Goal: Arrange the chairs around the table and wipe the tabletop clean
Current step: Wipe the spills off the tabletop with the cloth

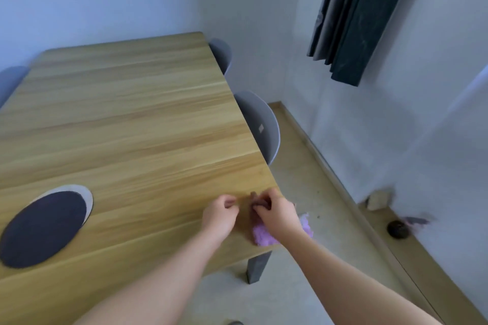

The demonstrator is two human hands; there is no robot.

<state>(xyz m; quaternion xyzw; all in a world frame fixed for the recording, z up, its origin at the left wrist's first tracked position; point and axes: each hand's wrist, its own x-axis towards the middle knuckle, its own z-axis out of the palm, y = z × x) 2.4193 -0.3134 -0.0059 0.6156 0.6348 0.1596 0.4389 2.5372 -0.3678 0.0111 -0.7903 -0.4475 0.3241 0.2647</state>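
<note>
— While working at this near right corner of the bench, worth checking both hands first. Left hand?
— Fingers curled in, nothing seen inside. Low over the wood, just beside the right.
— Right hand?
— Curled as well, with the wrist over the cloth. Pinching a crumb, a fold, or nothing at all: cannot tell.
— And the cloth itself?
— Purple, bunched, right at the bench edge by the corner. Seems to hang partly past the edge, above the floor.
— Chairs?
— Three grey ones in view: two tucked in along the right side, one at the far left. Probably settled, judging from here.
— So, on to the wiping. Best way?
— Take a full grip on the cloth and spread it flat under the palm, not bunched. Begin at the far edge, then pull long overlapping strokes along the grain toward the near side. Gather crumbs into the free hand; no brushing onto the floor.
— What about the mat?
— Dark, round, on a paler disc at the near left. Lift both, wipe beneath, set back.
— Anything to watch?
— Cloth slipping off the corner. Keep well onto the wood before pressing down.
</note>
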